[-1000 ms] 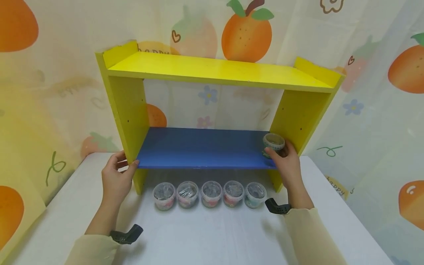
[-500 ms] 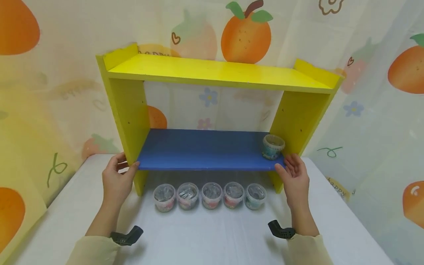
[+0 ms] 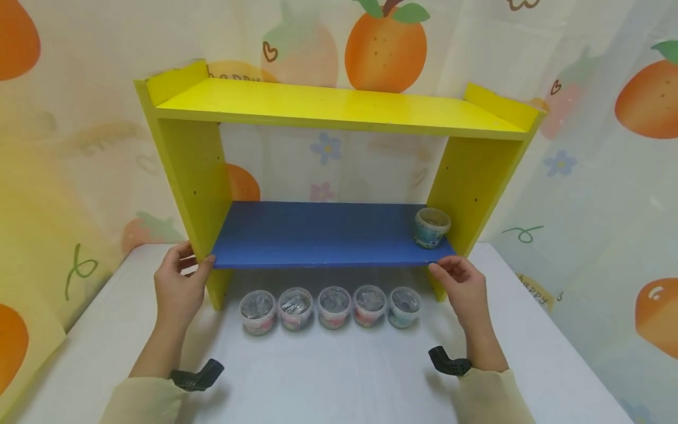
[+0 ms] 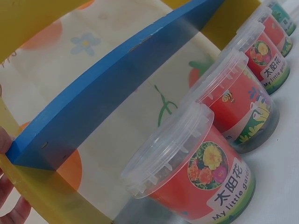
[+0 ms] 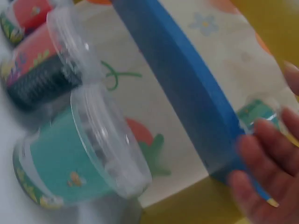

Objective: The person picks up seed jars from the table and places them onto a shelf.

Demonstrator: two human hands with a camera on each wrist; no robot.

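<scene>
A shelf unit with yellow sides and top [image 3: 339, 109] and a blue middle board [image 3: 318, 235] stands on the table. My left hand [image 3: 180, 282] grips its left side panel, thumb at the front edge and fingers round the outer face. At the right front corner of the blue board is my right hand [image 3: 463, 288], its fingers loosely bent and blurred in the right wrist view. A lidded teal plastic tub [image 3: 432, 228] sits on the board's right end, just behind that hand. In the right wrist view, a similar teal tub [image 5: 79, 154] stands below the board.
Several lidded tubs stand in a row on the white table [image 3: 328, 377] in front of the shelf, including a red flower-labelled tub [image 4: 201, 172] at the left end. A fruit-printed curtain [image 3: 582, 206] hangs behind.
My right hand has let go of the teal tub, leaving it on the blue board, and drawn back to the board's front corner. The left hand keeps its grip. The head view has shifted slightly.
</scene>
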